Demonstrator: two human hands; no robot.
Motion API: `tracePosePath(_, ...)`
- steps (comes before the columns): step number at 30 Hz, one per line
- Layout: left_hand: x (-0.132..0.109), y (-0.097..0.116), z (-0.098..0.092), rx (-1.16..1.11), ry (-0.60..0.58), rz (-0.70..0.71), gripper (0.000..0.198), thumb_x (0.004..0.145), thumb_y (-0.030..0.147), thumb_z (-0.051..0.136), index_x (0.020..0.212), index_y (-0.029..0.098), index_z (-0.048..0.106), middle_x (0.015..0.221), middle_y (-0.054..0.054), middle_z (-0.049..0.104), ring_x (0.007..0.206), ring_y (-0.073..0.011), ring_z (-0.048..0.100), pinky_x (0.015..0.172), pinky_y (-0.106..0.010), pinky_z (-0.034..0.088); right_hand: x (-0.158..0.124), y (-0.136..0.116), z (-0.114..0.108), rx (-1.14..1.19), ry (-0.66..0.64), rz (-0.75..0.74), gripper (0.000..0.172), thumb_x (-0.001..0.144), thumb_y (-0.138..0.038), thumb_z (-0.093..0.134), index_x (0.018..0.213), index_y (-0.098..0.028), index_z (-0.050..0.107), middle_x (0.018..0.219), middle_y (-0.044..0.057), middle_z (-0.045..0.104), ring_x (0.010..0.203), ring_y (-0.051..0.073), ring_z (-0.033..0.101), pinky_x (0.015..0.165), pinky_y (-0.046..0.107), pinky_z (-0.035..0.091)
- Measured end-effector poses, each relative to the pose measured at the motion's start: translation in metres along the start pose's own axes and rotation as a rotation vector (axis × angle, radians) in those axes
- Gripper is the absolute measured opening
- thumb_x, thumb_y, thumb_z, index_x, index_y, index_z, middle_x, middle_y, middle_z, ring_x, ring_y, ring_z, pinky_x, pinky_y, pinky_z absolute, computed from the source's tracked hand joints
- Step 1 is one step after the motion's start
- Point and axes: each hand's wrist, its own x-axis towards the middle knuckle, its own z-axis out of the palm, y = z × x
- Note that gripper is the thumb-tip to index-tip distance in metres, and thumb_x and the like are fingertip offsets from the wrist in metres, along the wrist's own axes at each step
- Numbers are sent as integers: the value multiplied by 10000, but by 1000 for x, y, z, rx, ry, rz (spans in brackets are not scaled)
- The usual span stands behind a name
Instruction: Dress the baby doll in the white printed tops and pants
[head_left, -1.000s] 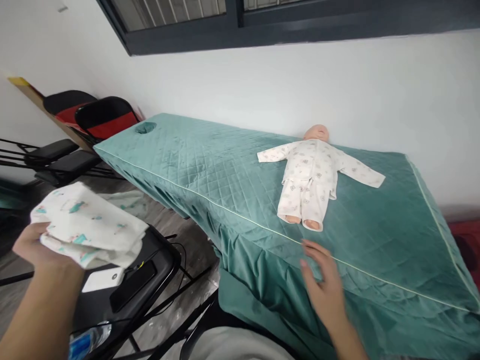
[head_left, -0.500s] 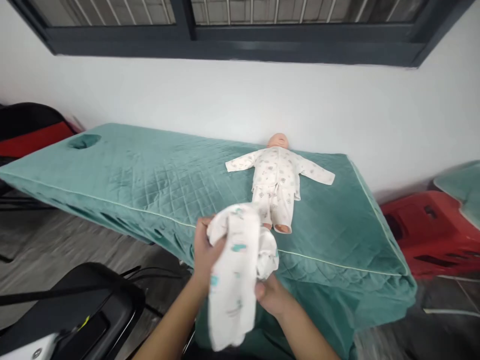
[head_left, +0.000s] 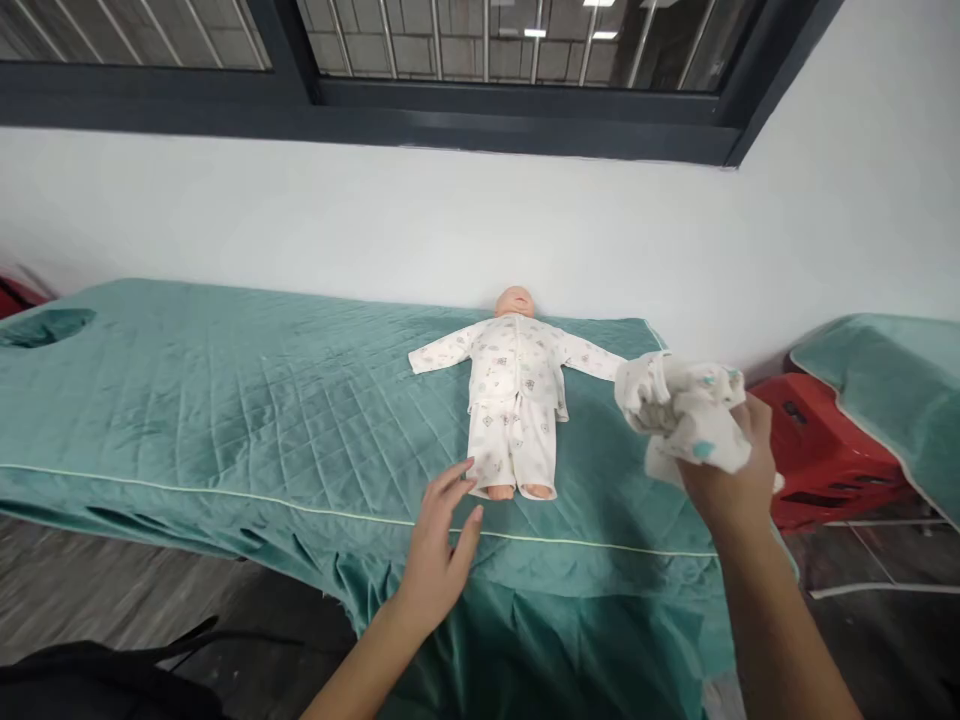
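Observation:
A baby doll in a white printed top and trousers lies on its back on the green quilted bed, arms spread and feet toward me. My left hand is open, fingers apart, just in front of the doll's feet. Over the bed's right part, my right hand grips a bunched white cloth with green prints. The cloth is crumpled, so its exact kind does not show. It hangs close to the doll's outstretched sleeve; whether they touch I cannot tell.
Behind the bed is a white wall with a dark-framed window. A red plastic stool and another green-covered surface stand at the right. A black object is at the lower left. The bed has a hole at its left end.
The cloth has moved from between both hands to the right, now bunched in my right hand alone. My left hand has let go and opened near the doll's feet. The view has shifted right.

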Motion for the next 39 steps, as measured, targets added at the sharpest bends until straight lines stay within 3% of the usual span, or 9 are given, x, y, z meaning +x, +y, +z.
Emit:
tracePosePath(2,9,-10,2,-19,45,-54,356,973,183,543,1308,301,521,1413,-92,575,1325,-221,555,1089,-446,499,13,23,16,-201,-58,12,603,869,-463,548,1403,-185,531,1443,216,513,1227,419,563,960,564,491)
tracePosePath(5,29,-24,6,-51,94,-89,292,985,214,532,1267,286,553,1391,-83,598,1320,-217,558,1100,-448,482,11,52,48,-370,-334,-26,603,887,-440,542,1400,-124,506,1424,233,542,1221,423,572,989,582,459)
tracePosePath(9,66,-44,15,-73,142,-70,232,986,246,531,1208,254,599,1339,-83,638,1277,-218,586,1104,-453,473,-2,56,66,-367,-227,-77,796,880,-561,581,1518,-145,349,1568,238,397,1423,451,397,1109,666,338)
tracePosePath(12,108,-60,26,-65,174,-68,232,982,254,522,1186,234,629,1314,-90,657,1272,-225,592,1121,-465,460,-1,24,67,-200,-103,-203,778,903,-568,588,1535,-196,328,1607,209,353,1486,424,319,1165,685,276)
tracePosePath(15,168,-72,45,-40,143,-58,273,960,216,509,1194,212,651,1319,-98,662,1303,-231,576,1153,-469,437,17,-24,85,82,-114,-303,626,954,-469,575,1502,-239,378,1594,175,375,1482,351,354,1183,620,330)
tracePosePath(19,254,-88,77,-18,21,-28,320,933,167,484,1191,164,675,1347,-116,655,1340,-243,548,1195,-469,393,73,-79,147,436,-235,-281,537,977,-485,538,1454,-259,438,1543,141,451,1457,283,409,1194,538,361)
tracePosePath(22,293,-104,96,-27,-109,-58,325,943,167,452,1157,139,695,1310,-131,677,1294,-251,583,1171,-460,416,118,-103,197,560,-266,-265,511,968,-518,536,1400,-247,493,1468,121,539,1402,264,462,1197,501,358)
tracePosePath(27,299,-122,105,-44,-154,-52,360,999,259,422,1251,187,670,1460,-81,590,1395,-240,500,1209,-448,373,140,-109,236,642,-326,-245,424,979,-529,515,1299,-252,546,1458,99,557,1381,240,484,1206,486,347)
tracePosePath(39,298,-125,102,-8,-236,-29,452,989,207,369,1365,240,618,1506,-39,536,1435,-218,449,1230,-432,341,139,-100,236,607,-417,-270,520,984,-608,478,1370,-268,556,1573,92,435,1496,241,351,1257,523,262)
